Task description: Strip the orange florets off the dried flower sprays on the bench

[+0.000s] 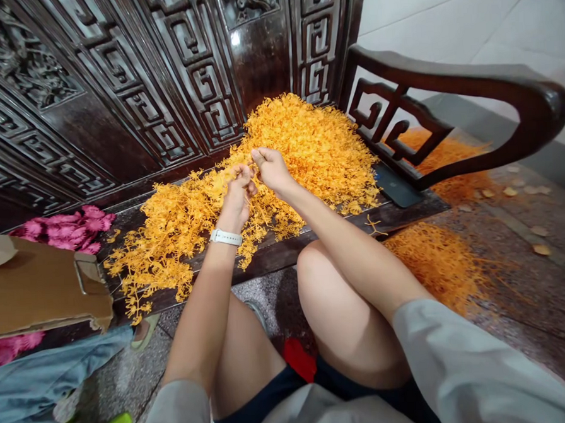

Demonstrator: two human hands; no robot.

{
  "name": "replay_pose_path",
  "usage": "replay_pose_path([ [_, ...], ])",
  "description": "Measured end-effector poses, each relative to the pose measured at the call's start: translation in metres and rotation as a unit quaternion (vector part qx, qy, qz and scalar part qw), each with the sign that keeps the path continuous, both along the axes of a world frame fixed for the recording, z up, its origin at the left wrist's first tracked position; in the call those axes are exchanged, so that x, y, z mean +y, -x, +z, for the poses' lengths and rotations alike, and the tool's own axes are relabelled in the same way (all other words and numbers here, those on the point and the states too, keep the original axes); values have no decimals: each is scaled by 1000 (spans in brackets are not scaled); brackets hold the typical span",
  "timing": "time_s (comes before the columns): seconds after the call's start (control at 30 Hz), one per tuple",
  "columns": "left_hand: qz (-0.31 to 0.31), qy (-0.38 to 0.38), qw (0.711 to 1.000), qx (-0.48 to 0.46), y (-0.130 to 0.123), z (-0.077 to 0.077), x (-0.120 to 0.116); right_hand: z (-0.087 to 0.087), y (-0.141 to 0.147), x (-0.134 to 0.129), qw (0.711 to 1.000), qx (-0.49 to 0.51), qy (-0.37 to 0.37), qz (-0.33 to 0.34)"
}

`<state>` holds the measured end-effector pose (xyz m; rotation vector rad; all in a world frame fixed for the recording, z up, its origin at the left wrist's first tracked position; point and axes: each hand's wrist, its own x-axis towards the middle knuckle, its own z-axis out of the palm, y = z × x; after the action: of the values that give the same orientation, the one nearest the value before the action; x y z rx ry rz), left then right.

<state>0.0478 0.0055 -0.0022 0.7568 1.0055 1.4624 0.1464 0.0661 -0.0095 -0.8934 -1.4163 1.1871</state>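
Two hands are working almost knuckle to knuckle over a loose spread of orange branching sprigs on the dark wooden worktop. The left hand, wearing a white wristwatch, is curling nearly shut around a tuft of the sprigs, and its folded fingers are hiding exactly what it grips. The right hand is closing into a tight pinch just beside it, and appears to be holding a thin strand, though the fine stems are too tangled to tell for certain.

The spread is stretching lengthwise along the worktop, running from the lower left of the view toward a taller heap of sprigs ahead and to the right. The right hand is the nearer to that heap, while the left hand is sitting nearer the spread's thinner, straggling end.

Behind the sprigs, a carved panel is rising, and a curved wooden armrest is arching over a black smartphone lying at the heap's right edge. Pink sprigs and a cardboard box are resting toward the left, and more orange sprigs are lying in a drift on the speckled stone floor.
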Motion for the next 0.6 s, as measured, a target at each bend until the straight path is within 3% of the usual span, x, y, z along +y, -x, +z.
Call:
replay_pose_path([
  [0.17,45,5,998,41,-1,3,-3,3,-5,-5,990,-109,-84,-21],
  [0.3,61,-47,997,27,2,-3,-1,10,-7,-11,978,-148,-147,1],
  [0.47,20,-1,998,-55,7,11,-5,22,7,-17,998,-24,-63,8],
  [0.6,9,-20,996,-88,2,28,-16,27,14,-22,995,84,29,38],
])
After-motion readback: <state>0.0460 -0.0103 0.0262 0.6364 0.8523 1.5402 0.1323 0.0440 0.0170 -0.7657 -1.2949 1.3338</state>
